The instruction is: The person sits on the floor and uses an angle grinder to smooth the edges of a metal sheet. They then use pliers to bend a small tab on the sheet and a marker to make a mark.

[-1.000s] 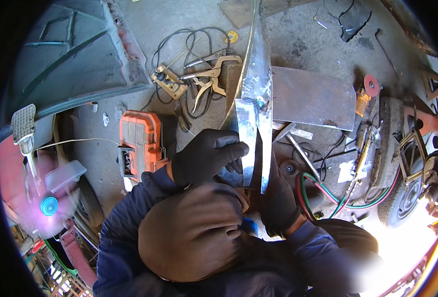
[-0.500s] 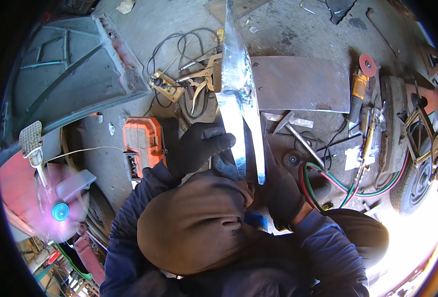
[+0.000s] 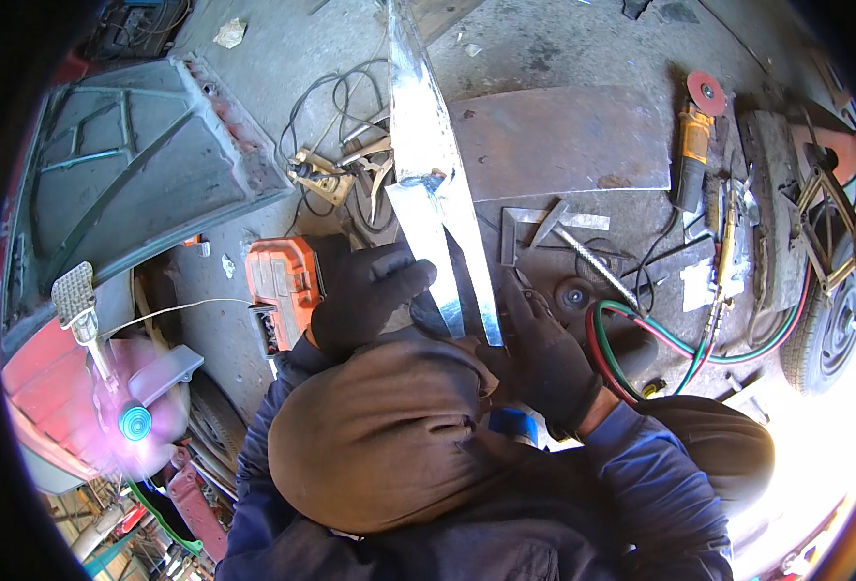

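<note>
Forked metal strip [image 3: 428,126], shiny, slanting from the upper edge down to between both hands above the concrete floor [image 3: 534,53], split into two prongs at the near end. At upper left, a ribbed grey-green panel [image 3: 123,165]. Right of the strip, a flat brown metal plate [image 3: 563,140], lying on the floor. Right hand [image 3: 544,358], dark-gloved, with fingers stretched forward just beside the right prong; underside hidden, so impossible to tell whether gripping anything. Left hand [image 3: 362,292], dark-gloved and curled, pinching the outer edge of the left prong, thumb over the bright face. Just left of that, an orange-and-grey case [image 3: 285,283]. Farther right, a yellow-bodied grinder [image 3: 696,136] with a red disc, then a ribbed-handled hammer [image 3: 590,259].
</note>
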Action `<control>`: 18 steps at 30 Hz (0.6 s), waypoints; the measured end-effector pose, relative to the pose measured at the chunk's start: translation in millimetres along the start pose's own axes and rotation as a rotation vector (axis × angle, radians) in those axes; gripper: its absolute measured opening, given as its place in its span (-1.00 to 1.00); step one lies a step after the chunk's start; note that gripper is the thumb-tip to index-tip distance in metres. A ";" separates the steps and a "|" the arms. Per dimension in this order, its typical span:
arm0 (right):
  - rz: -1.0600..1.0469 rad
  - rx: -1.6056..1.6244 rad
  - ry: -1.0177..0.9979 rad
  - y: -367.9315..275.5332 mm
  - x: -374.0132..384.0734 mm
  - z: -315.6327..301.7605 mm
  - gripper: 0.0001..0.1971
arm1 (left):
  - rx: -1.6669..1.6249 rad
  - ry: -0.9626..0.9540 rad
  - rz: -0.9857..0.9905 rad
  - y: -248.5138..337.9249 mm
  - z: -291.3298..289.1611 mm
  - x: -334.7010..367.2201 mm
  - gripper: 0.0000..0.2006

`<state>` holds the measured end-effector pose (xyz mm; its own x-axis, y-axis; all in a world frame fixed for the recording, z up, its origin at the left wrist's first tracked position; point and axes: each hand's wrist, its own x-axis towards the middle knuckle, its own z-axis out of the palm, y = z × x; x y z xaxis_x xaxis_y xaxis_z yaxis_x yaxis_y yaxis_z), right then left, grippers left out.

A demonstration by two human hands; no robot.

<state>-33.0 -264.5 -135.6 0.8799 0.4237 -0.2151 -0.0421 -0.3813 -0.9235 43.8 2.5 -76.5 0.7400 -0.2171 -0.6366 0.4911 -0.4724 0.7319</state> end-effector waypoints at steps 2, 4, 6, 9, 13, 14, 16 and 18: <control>-0.005 0.007 -0.010 -2.4 1.0 -1.3 -0.02 | -0.096 0.022 -0.032 0.4 2.1 0.3 -0.71; -0.013 0.017 -0.020 -3.8 1.2 -2.0 -0.02 | -0.103 0.020 0.005 2.8 3.0 0.4 -0.77; -0.018 0.029 -0.031 -4.1 0.4 -2.0 -0.02 | -0.083 0.015 0.026 6.3 2.1 -0.3 -0.81; -0.024 0.065 -0.054 -1.8 -2.2 -2.7 -0.01 | -0.057 0.022 0.061 9.2 1.7 -1.0 -0.82; -0.089 0.180 -0.074 4.8 -8.4 -10.3 -0.01 | -0.058 0.068 0.032 6.6 5.2 -8.0 -0.82; 0.007 0.219 -0.142 7.9 -9.6 -14.5 0.00 | -0.037 0.072 0.008 5.8 6.0 -8.0 -0.82; 0.097 0.276 -0.172 13.7 -12.5 -22.3 -0.02 | -0.009 0.141 0.000 5.5 5.4 -9.7 -0.76; 0.192 0.305 -0.151 19.4 -15.1 -29.1 -0.06 | -0.003 0.197 0.023 7.2 3.4 -9.4 -0.75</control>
<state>-33.3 -302.3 -141.0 0.7636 0.4933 -0.4167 -0.3579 -0.2138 -0.9090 38.8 -1.8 -66.1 0.8263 -0.0564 -0.5604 0.4745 -0.4664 0.7465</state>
